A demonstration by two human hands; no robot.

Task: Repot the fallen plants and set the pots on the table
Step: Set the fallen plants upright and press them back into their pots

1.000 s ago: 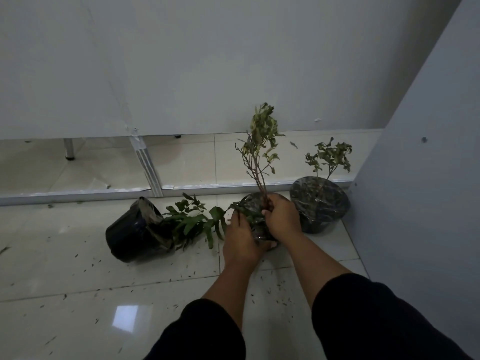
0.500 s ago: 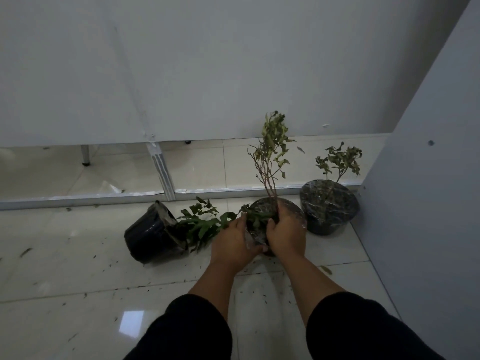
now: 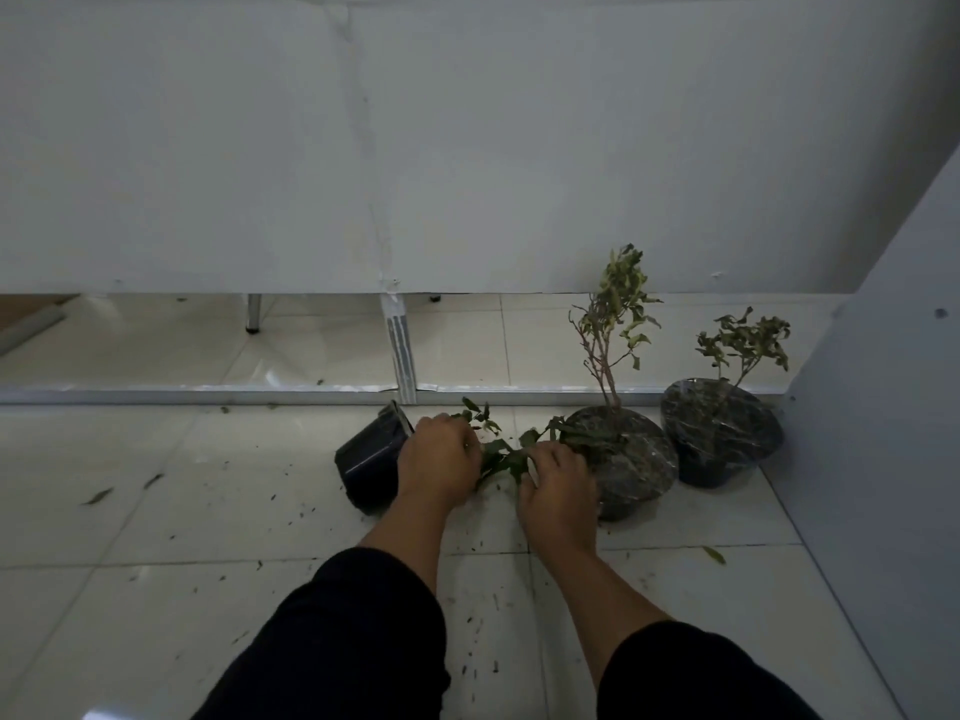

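A black pot lies on its side on the tiled floor, its leafy green plant spilling out to the right. My left hand rests at the pot's mouth over the plant's base, fingers curled. My right hand touches the leaves further right; whether it grips them is unclear. Just right of it an upright pot holds a tall thin plant. A second upright pot with a small plant stands behind it.
Bits of soil and leaves litter the floor tiles. A white panel with a metal rail runs behind the pots. A grey wall closes the right side.
Both hands have let go of the tall plant's pot, which now stands upright, and have moved left to the fallen pot and its leafy plant.
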